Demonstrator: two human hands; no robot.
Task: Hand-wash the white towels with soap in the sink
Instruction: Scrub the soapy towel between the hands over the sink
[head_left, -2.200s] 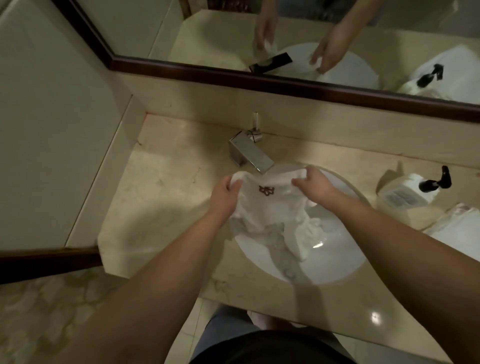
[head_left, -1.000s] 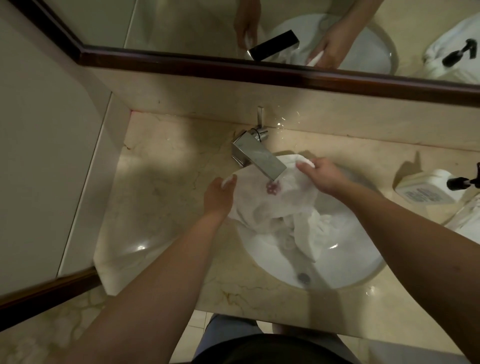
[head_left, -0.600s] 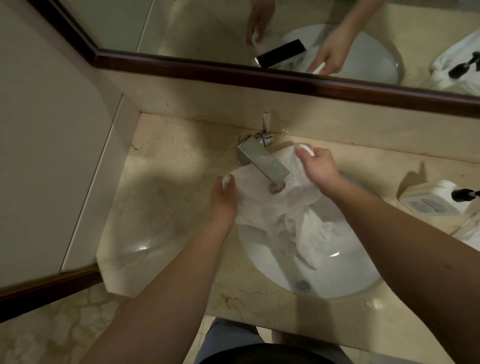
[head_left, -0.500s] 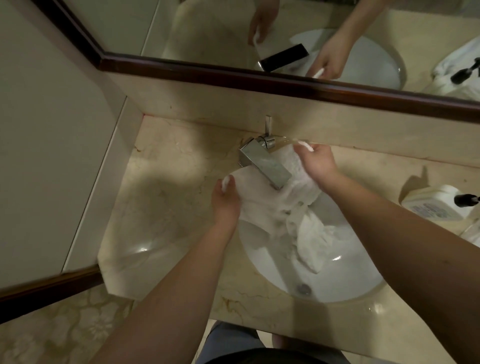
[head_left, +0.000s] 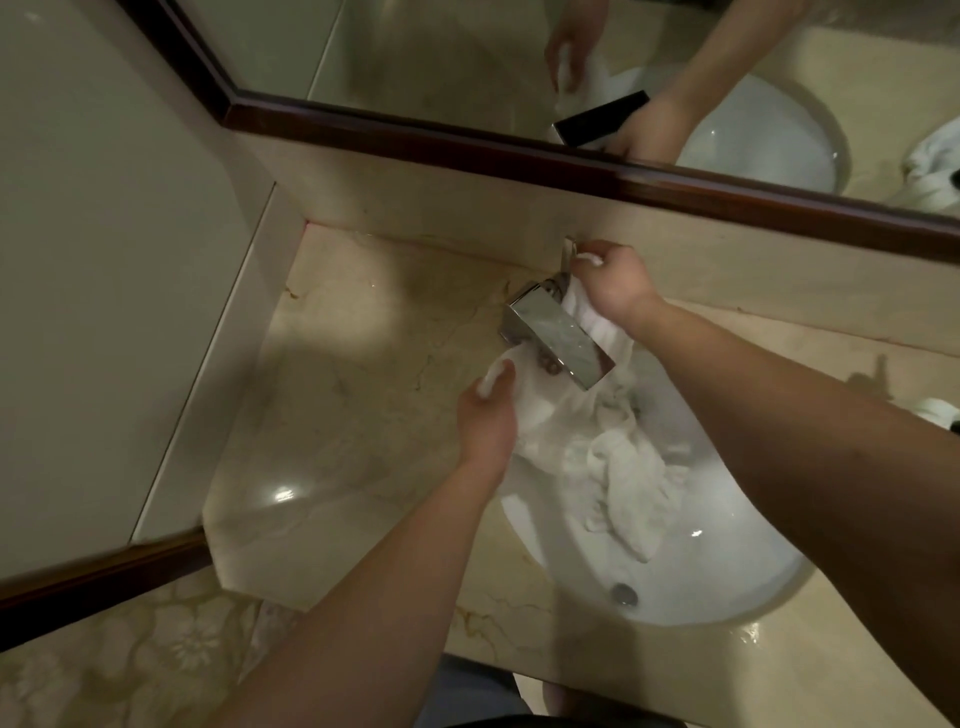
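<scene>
Your left hand (head_left: 485, 415) pinches one corner of the white towel (head_left: 597, 447) just left of the faucet (head_left: 558, 338); keep it stretched under the spout. The towel trails into the sink (head_left: 727, 587). Your right hand (head_left: 613, 283) grips the other corner behind the faucet, whose lever crowds your knuckles.

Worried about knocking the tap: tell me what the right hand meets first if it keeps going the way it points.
Probably the upright chrome faucet lever just beyond the right hand, then the beige marble backsplash; depth is unclear.
</scene>
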